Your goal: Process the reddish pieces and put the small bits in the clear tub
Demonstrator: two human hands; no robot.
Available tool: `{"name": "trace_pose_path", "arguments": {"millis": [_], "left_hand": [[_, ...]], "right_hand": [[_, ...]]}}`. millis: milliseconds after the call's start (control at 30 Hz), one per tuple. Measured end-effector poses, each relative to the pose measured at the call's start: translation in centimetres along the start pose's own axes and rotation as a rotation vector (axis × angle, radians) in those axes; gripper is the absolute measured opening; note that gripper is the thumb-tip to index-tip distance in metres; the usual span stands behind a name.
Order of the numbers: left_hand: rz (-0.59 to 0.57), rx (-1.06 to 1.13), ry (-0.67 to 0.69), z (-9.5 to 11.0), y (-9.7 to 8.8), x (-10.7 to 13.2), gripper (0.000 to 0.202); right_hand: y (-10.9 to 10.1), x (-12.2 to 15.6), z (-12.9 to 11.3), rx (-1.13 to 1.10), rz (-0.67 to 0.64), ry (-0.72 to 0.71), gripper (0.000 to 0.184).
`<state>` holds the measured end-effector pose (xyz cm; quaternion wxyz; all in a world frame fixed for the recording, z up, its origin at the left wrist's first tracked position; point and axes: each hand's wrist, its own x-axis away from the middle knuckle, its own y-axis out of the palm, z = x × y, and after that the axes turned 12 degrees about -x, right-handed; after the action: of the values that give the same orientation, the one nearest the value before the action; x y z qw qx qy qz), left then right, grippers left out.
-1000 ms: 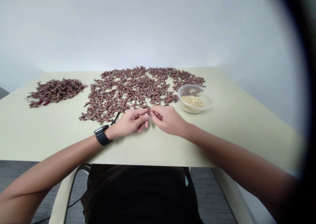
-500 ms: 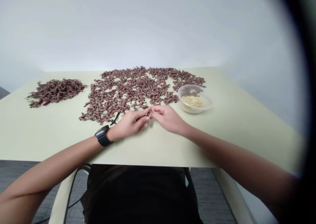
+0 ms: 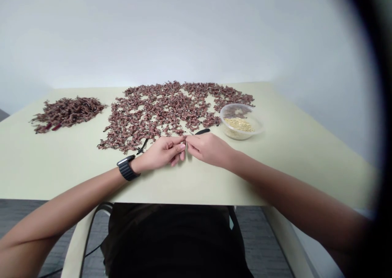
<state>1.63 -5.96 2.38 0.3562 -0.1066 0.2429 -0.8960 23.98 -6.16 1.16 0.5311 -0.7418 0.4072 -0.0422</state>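
Observation:
My left hand (image 3: 167, 152), wearing a dark watch on the wrist, pinches a small reddish-brown piece (image 3: 184, 140) between thumb and forefinger. Against it, my right hand (image 3: 211, 149) is closed with its fingertips pressed together; what lies in them is hidden. Just beyond the right knuckles shows a black-handled tool (image 3: 202, 131) with a thin pale tip, partly covered by the hand. Beside my left wrist lies another slim black item (image 3: 142, 146). Many similar reddish-brown pieces (image 3: 165, 110) are spread over the table behind both hands.
A clear plastic bowl (image 3: 259, 128) holding small golden bits (image 3: 239, 125) stands to the right of the spread pieces. At the left is a denser heap (image 3: 69, 112) of reddish-brown strands. The pale table (image 3: 61, 167) meets a white wall at the back.
My right hand has turned and lowered slightly, its fingertips now pointing more downward. The black-handled tool beyond it has come into view. My left hand has barely moved.

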Motion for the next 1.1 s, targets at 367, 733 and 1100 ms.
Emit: {"name": "trace_pose_path", "arguments": {"millis": [367,733,1100], "left_hand": [[0.117,-0.428,0.149,0.3,-0.1,0.1,0.034],[0.026,-0.074,-0.011,0.7,-0.2,0.1,0.040],[-0.005,-0.054,-0.002,0.2,0.0,0.1,0.038]], "right_hand": [[-0.2,-0.9,-0.6,-1.298,-0.062,0.731,0.016],[0.1,-0.1,-0.2,0.000,0.002,0.060,0.022],[0.4,-0.2,-0.2,-0.255,0.083,0.142,0.026]]}}
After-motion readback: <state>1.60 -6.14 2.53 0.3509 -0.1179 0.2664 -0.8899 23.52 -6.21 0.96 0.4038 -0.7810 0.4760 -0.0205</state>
